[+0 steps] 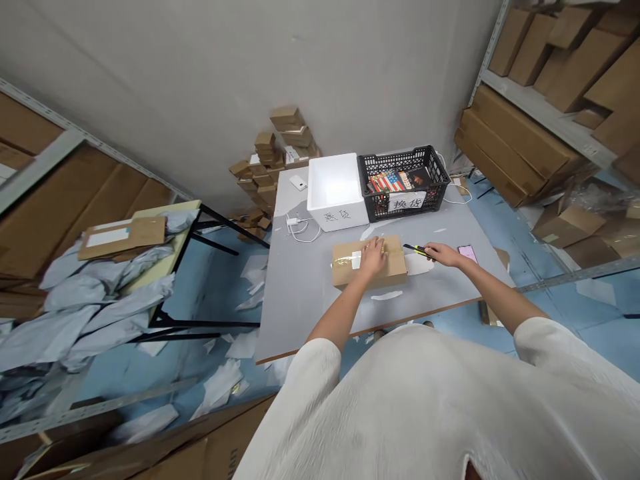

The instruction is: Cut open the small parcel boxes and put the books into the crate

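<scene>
A closed brown cardboard box (395, 267) with shiny tape and a white label lies on the grey table (300, 293). My left hand (373, 256) rests on top of the box, its fingers spread over the tape and label. Just right of the box, my right hand (441, 254) is wrapped round a black and yellow utility knife (419, 251). The knife's tip points left and is close to the box's right edge; whether it touches is too small to tell.
Behind the box stand a white foam bin (340, 217) and a black crate (405, 207) holding colourful packages. A phone (467, 253) lies to the right, a white phone (299, 183) at the back left. Stacked boxes (287, 120), shelves and a side table with grey bags (85, 290) surround the table.
</scene>
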Motion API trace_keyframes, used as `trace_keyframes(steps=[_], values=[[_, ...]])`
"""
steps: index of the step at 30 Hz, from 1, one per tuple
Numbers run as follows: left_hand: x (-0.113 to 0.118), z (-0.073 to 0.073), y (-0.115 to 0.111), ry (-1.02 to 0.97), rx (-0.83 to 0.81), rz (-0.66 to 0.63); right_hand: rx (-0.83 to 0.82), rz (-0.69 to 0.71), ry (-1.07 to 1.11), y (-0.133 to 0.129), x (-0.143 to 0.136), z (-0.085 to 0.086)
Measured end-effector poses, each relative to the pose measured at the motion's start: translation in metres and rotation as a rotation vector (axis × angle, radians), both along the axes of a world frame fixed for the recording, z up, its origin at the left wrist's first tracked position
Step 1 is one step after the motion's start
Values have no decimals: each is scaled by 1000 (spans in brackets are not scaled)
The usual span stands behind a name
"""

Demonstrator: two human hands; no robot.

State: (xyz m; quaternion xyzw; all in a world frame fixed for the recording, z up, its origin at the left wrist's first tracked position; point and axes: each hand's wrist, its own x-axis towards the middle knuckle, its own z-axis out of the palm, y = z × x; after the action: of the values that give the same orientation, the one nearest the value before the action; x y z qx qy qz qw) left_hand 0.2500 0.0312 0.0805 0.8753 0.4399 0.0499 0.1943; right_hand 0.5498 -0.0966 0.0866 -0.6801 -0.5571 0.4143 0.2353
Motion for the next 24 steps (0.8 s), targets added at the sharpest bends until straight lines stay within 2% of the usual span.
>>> trace_keyframes(steps=[4,11,20,24], values=[[2,-12,12,36,-35,-78,163,87,-226,-4,-16,1],[7,-26,24,106,-58,-76,158,180,-548,-12,-25,-5],[-1,-39,3,-59,134,-59,251,83,-608,-14,-42,-30],[-1,-41,3,-91,146,-60,293,-46,-611,-14,-26,-35]])
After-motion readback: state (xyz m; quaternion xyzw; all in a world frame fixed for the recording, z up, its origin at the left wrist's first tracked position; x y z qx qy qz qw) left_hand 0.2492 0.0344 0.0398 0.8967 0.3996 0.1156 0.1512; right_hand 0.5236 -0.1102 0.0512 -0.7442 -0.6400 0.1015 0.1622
